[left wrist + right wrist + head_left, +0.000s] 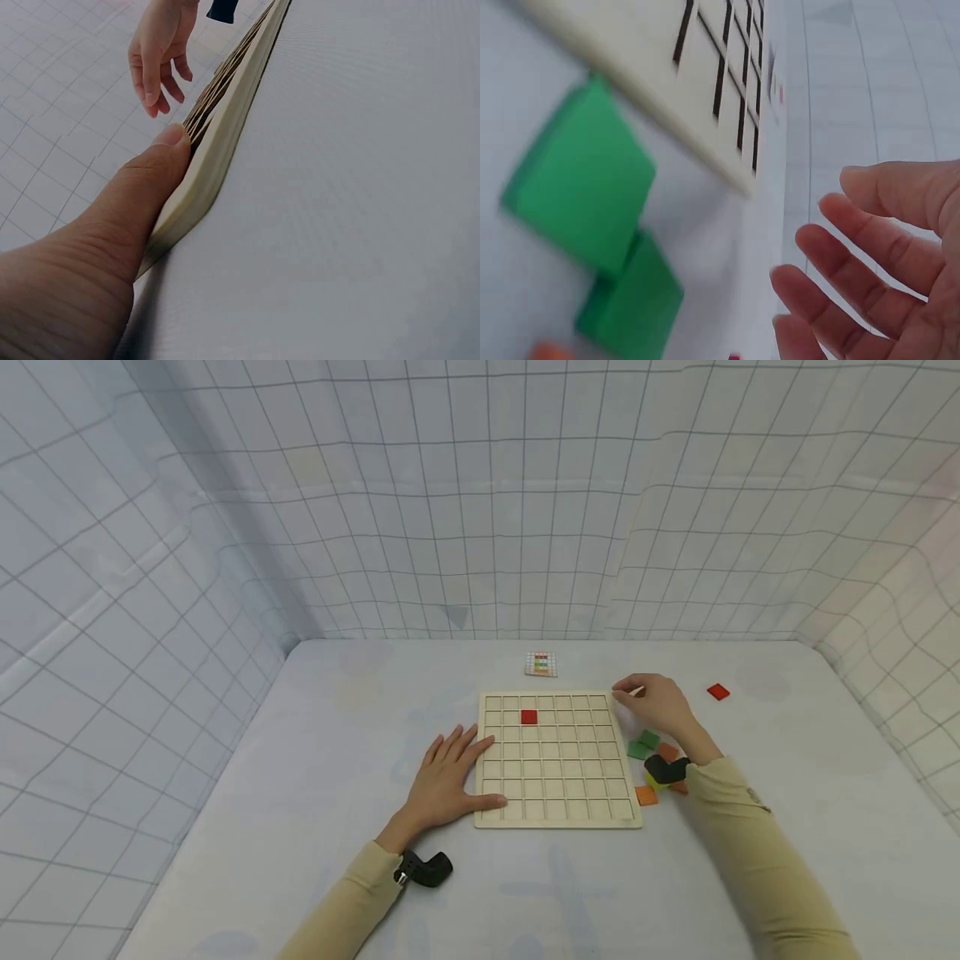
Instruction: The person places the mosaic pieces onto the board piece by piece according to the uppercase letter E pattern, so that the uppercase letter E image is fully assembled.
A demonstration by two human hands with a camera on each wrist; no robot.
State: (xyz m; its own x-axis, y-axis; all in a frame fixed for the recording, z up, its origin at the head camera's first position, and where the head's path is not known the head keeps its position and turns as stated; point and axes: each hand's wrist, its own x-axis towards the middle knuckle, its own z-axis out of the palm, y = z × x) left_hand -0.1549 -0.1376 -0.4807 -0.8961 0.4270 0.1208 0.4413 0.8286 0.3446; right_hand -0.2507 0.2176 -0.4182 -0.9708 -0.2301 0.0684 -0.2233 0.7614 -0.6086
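Observation:
A pale wooden grid board (555, 768) lies flat on the table, with one red square tile (528, 717) in a cell of its upper part. My left hand (442, 785) rests at the board's left side, fingers spread and thumb lying over the rim. In the left wrist view the thumb (142, 184) touches the board's edge. Just off the board's upper right corner my right hand (656, 703) hovers with loosely bent fingers. Nothing shows between those fingers in the right wrist view. Nearest to it are the green tiles (589, 176) beside the board.
Orange tiles (647, 795) and a yellow piece (656, 782) lie right of the board, partly under my right wrist. Another red tile (718, 692) sits farther right. Behind the board is a small card (541, 664) with a coloured grid pattern. White gridded curtains (465, 527) enclose the table.

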